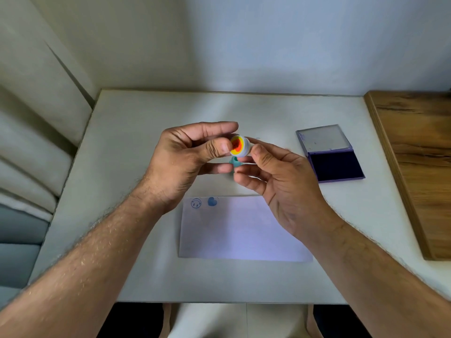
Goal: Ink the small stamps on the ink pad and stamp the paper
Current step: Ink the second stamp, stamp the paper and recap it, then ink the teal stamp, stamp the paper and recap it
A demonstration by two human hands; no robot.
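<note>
We see a small round stamp (240,146) that is white, with a yellow, orange and red picture on its top. Under it peeks a little teal thing (235,162); we cannot tell what it is. Our paper (241,230) is white with a blue smiley face (196,203) and a blue heart (212,201). The ink pad (335,165) is dark blue in a purple case, its lid (324,139) pale grey inside. The table (136,132) is white. The board (419,152) is brown wood with dark streaks.

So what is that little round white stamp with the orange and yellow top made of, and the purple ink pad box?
The little round white stamp looks like smooth plastic: its rim is glossy and the orange-yellow top has flat bright colours. The purple ink pad box seems hard plastic too, with straight edges and a shiny open lid; the dark pad inside looks matte, perhaps felt or foam.
</note>
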